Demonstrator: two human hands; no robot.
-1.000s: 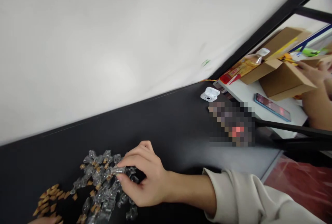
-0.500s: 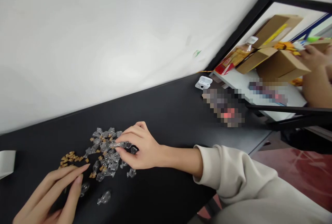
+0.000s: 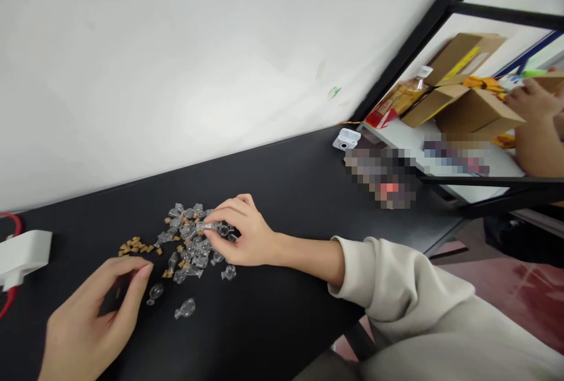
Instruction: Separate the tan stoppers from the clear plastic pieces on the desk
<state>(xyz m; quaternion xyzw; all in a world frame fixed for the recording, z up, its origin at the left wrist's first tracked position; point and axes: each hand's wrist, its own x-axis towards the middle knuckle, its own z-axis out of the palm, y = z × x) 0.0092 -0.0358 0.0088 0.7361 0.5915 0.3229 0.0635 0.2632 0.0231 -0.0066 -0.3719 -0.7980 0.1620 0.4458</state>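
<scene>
Right hand [image 3: 249,234] pinching small clear glass bottle [image 3: 206,226] among heaped bottles [image 3: 191,249] on black counter [image 3: 282,187]; left hand [image 3: 90,316] loosely curled, apparently empty, near tan corks [image 3: 134,246].

the right hand [image 3: 247,234] pinches what looks like a tiny clear glass bottle [image 3: 206,226].

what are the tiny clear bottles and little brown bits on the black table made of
The tiny clear bottles look like thin glass, glossy and see-through with sharp highlights, though clear plastic can't be ruled out. The little brown bits look like cork, with a matte tan finish, but they are too small to be sure.
</scene>
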